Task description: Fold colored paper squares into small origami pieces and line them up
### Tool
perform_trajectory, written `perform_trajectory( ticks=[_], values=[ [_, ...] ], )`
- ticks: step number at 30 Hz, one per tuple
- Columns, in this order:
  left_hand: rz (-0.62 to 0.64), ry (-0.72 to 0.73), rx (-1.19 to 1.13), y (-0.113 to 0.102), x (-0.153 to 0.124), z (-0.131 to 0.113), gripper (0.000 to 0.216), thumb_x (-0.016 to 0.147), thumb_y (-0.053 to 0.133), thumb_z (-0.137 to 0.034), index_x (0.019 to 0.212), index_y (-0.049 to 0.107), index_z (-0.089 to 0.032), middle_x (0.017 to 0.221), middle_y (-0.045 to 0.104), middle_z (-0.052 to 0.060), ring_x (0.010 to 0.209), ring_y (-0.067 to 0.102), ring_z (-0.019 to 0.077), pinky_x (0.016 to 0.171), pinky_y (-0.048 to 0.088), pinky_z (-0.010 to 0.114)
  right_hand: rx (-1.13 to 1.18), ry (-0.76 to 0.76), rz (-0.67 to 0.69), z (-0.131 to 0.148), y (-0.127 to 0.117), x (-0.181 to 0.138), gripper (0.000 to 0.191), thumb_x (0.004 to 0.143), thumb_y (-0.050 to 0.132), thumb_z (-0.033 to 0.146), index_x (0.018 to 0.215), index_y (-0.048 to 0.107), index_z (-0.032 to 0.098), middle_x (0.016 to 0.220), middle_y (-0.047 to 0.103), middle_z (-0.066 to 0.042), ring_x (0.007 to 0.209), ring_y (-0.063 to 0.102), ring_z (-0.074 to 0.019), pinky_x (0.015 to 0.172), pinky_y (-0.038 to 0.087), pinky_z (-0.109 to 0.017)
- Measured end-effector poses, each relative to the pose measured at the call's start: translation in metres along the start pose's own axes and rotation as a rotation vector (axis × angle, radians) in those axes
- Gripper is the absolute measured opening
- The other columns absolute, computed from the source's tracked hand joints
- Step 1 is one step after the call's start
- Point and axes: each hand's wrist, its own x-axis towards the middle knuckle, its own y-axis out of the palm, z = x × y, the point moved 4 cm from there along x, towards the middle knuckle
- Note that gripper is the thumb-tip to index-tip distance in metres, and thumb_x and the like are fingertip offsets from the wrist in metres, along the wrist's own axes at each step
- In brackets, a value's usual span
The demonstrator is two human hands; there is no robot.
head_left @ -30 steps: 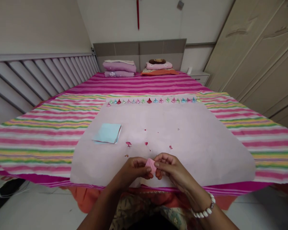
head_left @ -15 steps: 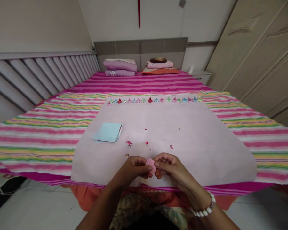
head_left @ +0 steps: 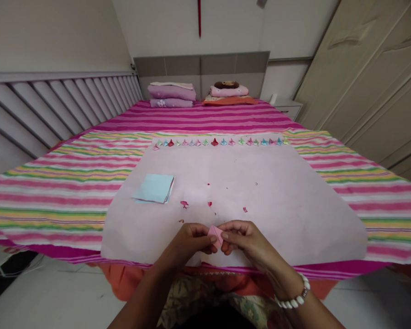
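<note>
A small pink folded paper (head_left: 215,235) is pinched between both hands, over the near edge of a large pale sheet (head_left: 246,169). My left hand (head_left: 195,237) grips its left side, thumb on top. On its right side my right hand (head_left: 239,235) is closed, thumb pressed against the paper; a white bead bracelet is on that wrist. A crease runs diagonally across the pink piece. Fingers hide its edges and underside. Just beyond the hands lie small red paper scraps (head_left: 184,204).
A stack of light blue square paper (head_left: 154,188) lies at the left of the sheet. Along its far edge runs a row of several small coloured folded papers (head_left: 214,142). Striped bedding (head_left: 55,192) surrounds the sheet; folded bedding (head_left: 171,93) is stacked by the headboard.
My right fingers have shifted slightly on the pink paper, and more of its flat face shows. Both hands stay in nearly the same place.
</note>
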Motion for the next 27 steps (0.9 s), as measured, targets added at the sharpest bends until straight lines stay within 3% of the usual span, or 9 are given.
perform_trajectory(
  ticks=[5, 9, 16, 21, 27],
  values=[
    [-0.037, -0.016, 0.000, 0.000, -0.001, -0.001, 0.020, 0.072, 0.072, -0.032, 0.075, 0.073, -0.013, 0.063, 0.070, 0.004, 0.059, 0.060, 0.0104, 0.060, 0.045, 0.021, 0.000, -0.012, 0.051, 0.000, 0.000, 0.000, 0.029, 0.065, 0.081, 0.028, 0.090, 0.075, 0.014, 0.067, 0.073, -0.005, 0.059, 0.064, -0.0124, 0.058, 0.051, -0.025],
    [-0.004, -0.030, -0.013, 0.002, -0.002, 0.000, 0.018, 0.072, 0.072, -0.031, 0.076, 0.073, -0.013, 0.067, 0.071, 0.004, 0.062, 0.062, 0.0110, 0.061, 0.046, 0.022, -0.023, -0.025, 0.086, 0.000, -0.003, 0.001, 0.028, 0.068, 0.080, 0.028, 0.091, 0.075, 0.014, 0.062, 0.072, -0.004, 0.053, 0.064, -0.0117, 0.054, 0.050, -0.023],
    [-0.052, -0.051, 0.004, 0.003, 0.000, -0.004, 0.020, 0.069, 0.073, -0.032, 0.071, 0.070, -0.012, 0.059, 0.068, 0.002, 0.055, 0.060, 0.0096, 0.055, 0.043, 0.020, -0.047, -0.033, 0.128, 0.000, -0.002, 0.001, 0.027, 0.070, 0.078, 0.031, 0.091, 0.074, 0.014, 0.065, 0.072, -0.004, 0.050, 0.062, -0.0111, 0.049, 0.049, -0.023],
    [-0.148, -0.018, 0.045, 0.010, 0.011, -0.018, 0.024, 0.064, 0.076, -0.032, 0.061, 0.063, -0.013, 0.051, 0.062, 0.000, 0.048, 0.056, 0.0091, 0.050, 0.040, 0.021, -0.064, -0.072, 0.052, 0.010, -0.008, 0.006, 0.028, 0.070, 0.077, 0.034, 0.089, 0.073, 0.013, 0.057, 0.068, -0.002, 0.047, 0.061, -0.0108, 0.046, 0.047, -0.022],
    [-0.055, 0.006, 0.006, 0.016, 0.023, -0.028, 0.017, 0.069, 0.070, -0.029, 0.069, 0.068, -0.012, 0.060, 0.068, 0.003, 0.057, 0.061, 0.0110, 0.058, 0.044, 0.022, -0.119, -0.118, -0.054, 0.026, -0.017, 0.008, 0.026, 0.067, 0.078, 0.034, 0.083, 0.073, 0.013, 0.052, 0.064, 0.001, 0.041, 0.053, -0.0077, 0.042, 0.041, -0.020]
  ],
)
